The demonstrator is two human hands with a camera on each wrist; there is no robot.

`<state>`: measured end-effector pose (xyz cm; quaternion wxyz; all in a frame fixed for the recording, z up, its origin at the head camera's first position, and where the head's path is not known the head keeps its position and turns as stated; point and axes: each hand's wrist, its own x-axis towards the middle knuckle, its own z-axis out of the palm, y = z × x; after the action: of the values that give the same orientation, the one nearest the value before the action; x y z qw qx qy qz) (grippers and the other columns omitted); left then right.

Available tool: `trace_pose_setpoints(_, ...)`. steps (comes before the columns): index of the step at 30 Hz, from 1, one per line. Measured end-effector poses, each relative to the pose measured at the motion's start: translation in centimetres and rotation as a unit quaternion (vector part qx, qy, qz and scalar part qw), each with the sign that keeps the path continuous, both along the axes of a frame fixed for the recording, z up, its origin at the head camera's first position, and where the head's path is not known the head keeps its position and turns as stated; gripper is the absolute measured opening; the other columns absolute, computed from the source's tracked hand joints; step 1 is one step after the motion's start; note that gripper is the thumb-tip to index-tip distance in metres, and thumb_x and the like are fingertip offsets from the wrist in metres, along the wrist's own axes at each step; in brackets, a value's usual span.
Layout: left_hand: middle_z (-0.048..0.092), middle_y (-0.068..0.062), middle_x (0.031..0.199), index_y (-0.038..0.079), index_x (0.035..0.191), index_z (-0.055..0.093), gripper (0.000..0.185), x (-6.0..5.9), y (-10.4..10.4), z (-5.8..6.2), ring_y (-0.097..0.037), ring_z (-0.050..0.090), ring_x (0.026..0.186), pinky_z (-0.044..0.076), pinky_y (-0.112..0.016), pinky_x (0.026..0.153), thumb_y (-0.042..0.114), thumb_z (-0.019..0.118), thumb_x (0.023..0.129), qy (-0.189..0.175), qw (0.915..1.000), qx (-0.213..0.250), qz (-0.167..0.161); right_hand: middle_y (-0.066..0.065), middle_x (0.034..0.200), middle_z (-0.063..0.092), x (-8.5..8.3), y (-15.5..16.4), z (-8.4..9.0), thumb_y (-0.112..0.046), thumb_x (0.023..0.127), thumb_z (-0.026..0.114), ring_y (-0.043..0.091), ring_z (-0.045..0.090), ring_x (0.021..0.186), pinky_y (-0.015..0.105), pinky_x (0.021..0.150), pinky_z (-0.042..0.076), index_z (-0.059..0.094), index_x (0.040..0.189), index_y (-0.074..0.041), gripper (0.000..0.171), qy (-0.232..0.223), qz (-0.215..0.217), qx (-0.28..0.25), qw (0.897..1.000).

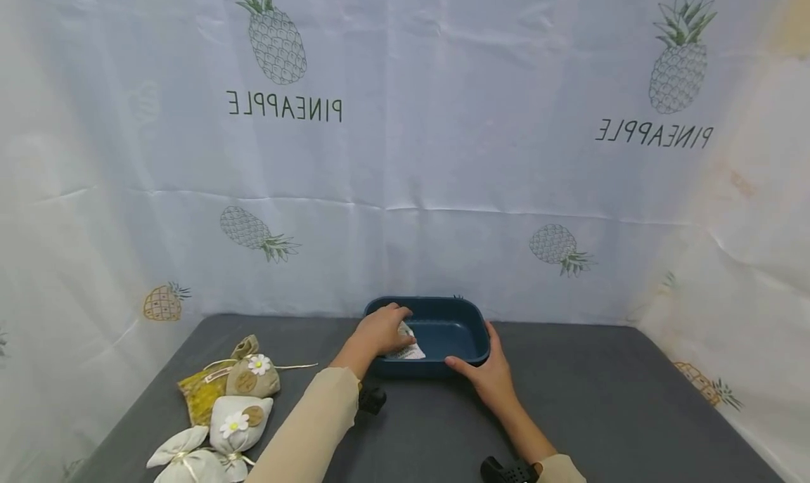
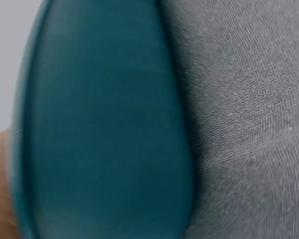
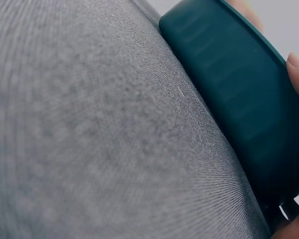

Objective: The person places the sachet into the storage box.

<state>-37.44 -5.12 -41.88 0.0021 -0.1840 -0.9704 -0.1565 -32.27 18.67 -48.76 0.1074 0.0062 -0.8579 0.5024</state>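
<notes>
A dark teal tray stands on the grey table near the back wall. My left hand reaches over the tray's left end and grips a small white sachet low inside it. My right hand holds the tray's front right corner, thumb along the front wall. In the left wrist view the tray's outer wall fills the frame, blurred. In the right wrist view the tray runs along the grey cloth, with a fingertip over its rim.
Several cloth sachets, white, beige and yellow with daisy trims, lie in a heap at the table's front left. A white pineapple-print cloth closes off the back and both sides. Bare grey table stretches to the right of the tray.
</notes>
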Motion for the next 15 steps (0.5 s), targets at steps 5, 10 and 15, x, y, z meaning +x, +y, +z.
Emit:
trace_pose_setpoints(5,0.054,-0.011,0.148,0.015,0.144,0.056,0.054,1.3,-1.3,1.5,-0.031,0.054,0.135,0.048,-0.053,0.108,0.035,0.07,0.096,0.01,0.999,0.043,-0.004,0.021,0.166,0.026,-0.1,0.0,0.2,-0.044,0.079,0.085,0.045,0.033,0.149,0.069,0.113,0.032,0.014,0.163,-0.012,0.114,0.005,0.002,-0.002,1.0)
trace_pose_setpoints(10,0.052,-0.011,0.149,0.016,0.146,0.054,0.055,2.9,-3.8,3.2,-0.031,0.052,0.137,0.048,-0.053,0.107,0.035,0.069,0.097,0.027,0.9976,0.064,0.005,0.021,0.167,0.023,0.0,0.3,0.4,-0.045,0.08,0.084,0.046,0.03,0.15,0.07,0.114,0.031,0.011,0.164,-0.015,0.115,0.002,0.002,0.001,1.0)
trace_pose_setpoints(15,0.052,-0.009,0.15,0.019,0.147,0.053,0.055,5.6,-7.5,4.4,-0.031,0.055,0.135,0.051,-0.055,0.1,0.035,0.07,0.096,0.056,0.9943,0.086,0.029,0.022,0.167,0.023,-0.1,0.2,0.2,-0.046,0.08,0.083,0.046,0.03,0.15,0.07,0.113,0.031,0.011,0.164,-0.015,0.115,-0.001,0.007,0.004,1.0)
